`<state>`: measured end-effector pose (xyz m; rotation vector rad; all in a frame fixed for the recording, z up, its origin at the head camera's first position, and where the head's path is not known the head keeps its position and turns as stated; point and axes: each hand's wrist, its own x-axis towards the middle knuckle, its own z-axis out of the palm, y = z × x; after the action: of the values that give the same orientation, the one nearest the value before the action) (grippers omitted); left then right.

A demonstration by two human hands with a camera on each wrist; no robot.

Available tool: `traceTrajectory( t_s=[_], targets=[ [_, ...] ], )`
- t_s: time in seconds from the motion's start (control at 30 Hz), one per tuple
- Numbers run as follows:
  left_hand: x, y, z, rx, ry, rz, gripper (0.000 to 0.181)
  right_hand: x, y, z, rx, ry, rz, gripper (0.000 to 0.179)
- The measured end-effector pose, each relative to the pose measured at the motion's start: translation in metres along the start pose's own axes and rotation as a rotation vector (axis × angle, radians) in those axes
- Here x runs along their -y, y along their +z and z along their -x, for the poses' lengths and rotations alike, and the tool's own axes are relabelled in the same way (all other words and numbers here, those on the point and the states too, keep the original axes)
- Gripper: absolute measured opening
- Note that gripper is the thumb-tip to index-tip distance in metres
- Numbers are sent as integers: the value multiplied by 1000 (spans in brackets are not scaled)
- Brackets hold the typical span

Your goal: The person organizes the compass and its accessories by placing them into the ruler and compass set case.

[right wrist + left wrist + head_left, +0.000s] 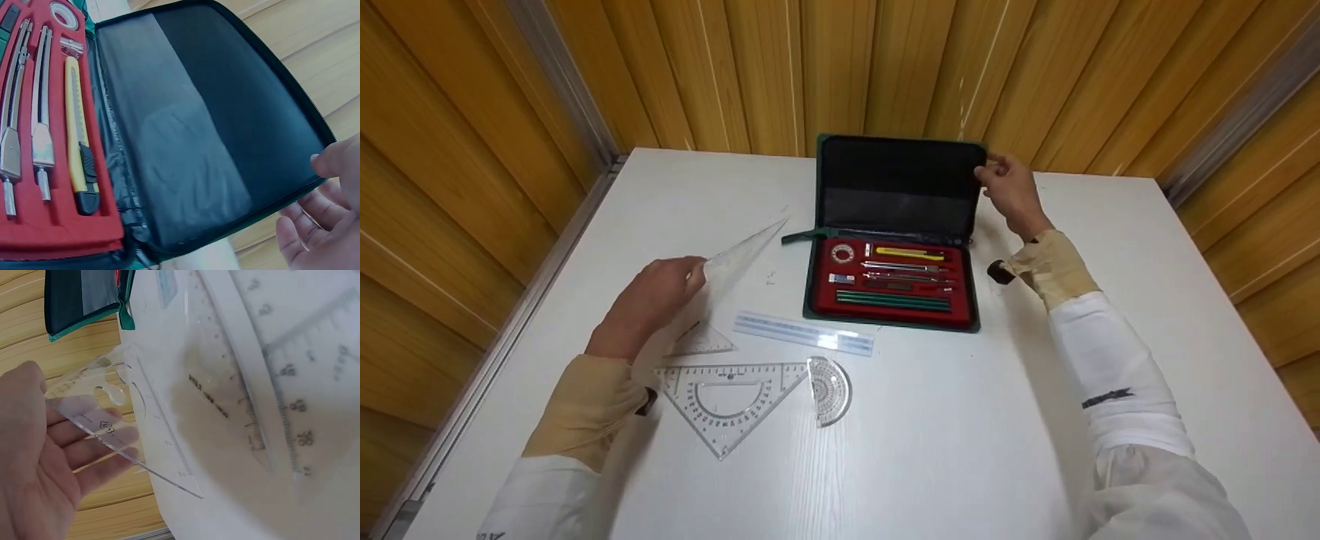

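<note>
My left hand (pixel 649 300) grips a clear plastic set square (pixel 735 262) above the table, left of the case. In the left wrist view the thumb lies on one side of the set square (pixel 154 439) and the fingers show through it. At the back, my right hand (pixel 1012 195) pinches the right edge of the lid (pixel 896 176) of a green zip case, which stands upright. A clear pocket lines the lid. The case's red tray (pixel 825 304) holds a yellow utility knife (pixel 910 253), metal compasses (pixel 42 140), an eraser (pixel 841 279) and dark green pencils (pixel 892 301).
Before the case lies a clear ruler (pixel 802 332). Nearer me are a protractor (pixel 831 390) and a large set square (pixel 721 435), their edges touching or nearly so. Another clear triangle (pixel 705 343) lies under my left hand. A slatted wooden wall (pixel 840 67) backs the white table (pixel 945 450).
</note>
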<state>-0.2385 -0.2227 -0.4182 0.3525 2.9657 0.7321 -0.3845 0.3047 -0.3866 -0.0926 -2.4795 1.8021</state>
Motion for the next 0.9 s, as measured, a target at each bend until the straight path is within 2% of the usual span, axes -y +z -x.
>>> traceTrajectory(
  t_s=[0.2,0.3,0.4,0.5,0.57,0.73,0.9],
  targets=[
    [3,0,-3,-106,18,4,37,5,-2,-1,36,-60,72,45],
    [6,3,-4,-138,10,2,31,5,-2,-1,54,-77,92,44],
    [10,7,-5,-144,14,-5,29,5,-2,-1,67,-76,96,44],
    [10,10,-5,-117,12,6,32,6,-2,-1,75,-67,92,45],
    [9,10,-6,-82,-10,37,38,6,-3,-1,76,-63,90,44],
    [9,9,-9,7,-110,166,58,6,-5,0,68,-55,94,40],
    [14,9,-11,54,-139,274,68,5,-6,2,69,-66,99,38]
  ],
)
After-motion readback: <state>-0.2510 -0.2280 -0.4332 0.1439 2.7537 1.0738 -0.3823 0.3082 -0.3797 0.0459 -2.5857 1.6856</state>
